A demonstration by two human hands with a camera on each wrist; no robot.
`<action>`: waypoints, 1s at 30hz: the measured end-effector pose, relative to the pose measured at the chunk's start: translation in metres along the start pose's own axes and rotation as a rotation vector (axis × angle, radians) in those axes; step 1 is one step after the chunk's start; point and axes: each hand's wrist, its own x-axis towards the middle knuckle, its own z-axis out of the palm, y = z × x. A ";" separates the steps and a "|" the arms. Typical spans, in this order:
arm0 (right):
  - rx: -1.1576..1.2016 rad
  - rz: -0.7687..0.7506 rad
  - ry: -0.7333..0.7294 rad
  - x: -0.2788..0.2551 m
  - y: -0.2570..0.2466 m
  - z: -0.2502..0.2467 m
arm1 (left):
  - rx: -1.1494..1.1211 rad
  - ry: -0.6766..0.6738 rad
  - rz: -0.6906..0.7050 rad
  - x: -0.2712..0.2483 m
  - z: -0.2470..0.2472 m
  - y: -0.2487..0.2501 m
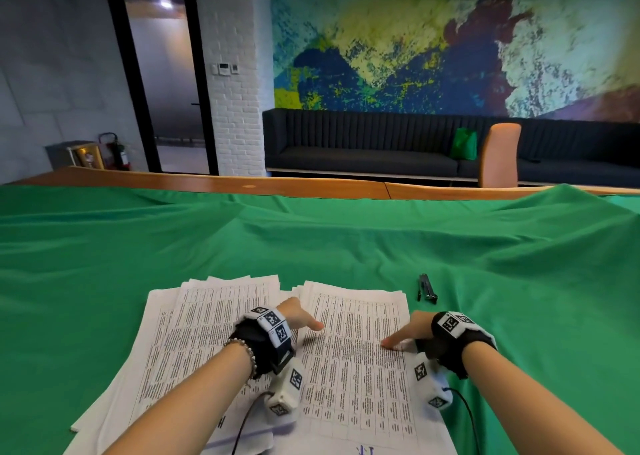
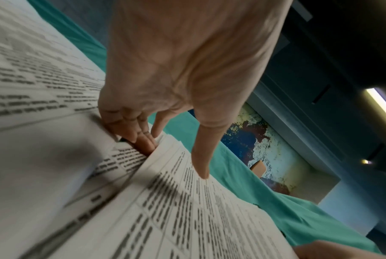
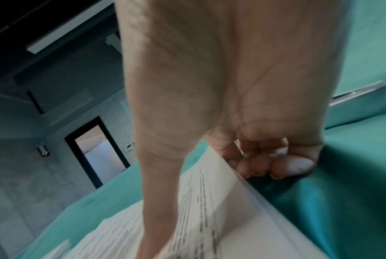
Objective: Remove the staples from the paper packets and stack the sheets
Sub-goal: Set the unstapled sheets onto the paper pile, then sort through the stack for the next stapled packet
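Paper packets lie in two heaps on the green cloth [image 1: 346, 240]: the right stack [image 1: 360, 368] sits between both hands, the left pile [image 1: 194, 319] touching it. The left hand [image 1: 299, 314] pinches the stack's left edge, thumb on top, fingers [image 2: 143, 138] tucked under. The right hand [image 1: 412, 331] pinches its right edge likewise, fingers [image 3: 276, 166] curled beneath. A black stapler tool [image 1: 426, 288] lies near the stack's far right corner.

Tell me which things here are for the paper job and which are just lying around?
For the job:
right paper stack, gripped by left hand and right hand
left paper pile
black stapler-like tool

Just lying around:
green cloth
sofa
green bag
chair
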 end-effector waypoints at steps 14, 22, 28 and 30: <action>0.175 0.066 0.048 0.004 0.007 -0.001 | -0.233 -0.125 0.155 0.006 0.014 0.001; 0.398 -0.002 -0.033 0.026 0.032 -0.006 | -0.402 -0.202 0.174 -0.011 0.025 0.003; 0.528 -0.123 -0.084 -0.022 0.015 -0.004 | -0.385 -0.233 0.166 0.002 0.033 0.003; 0.568 -0.149 -0.032 -0.023 0.018 -0.002 | -0.383 -0.249 0.183 -0.017 0.031 0.010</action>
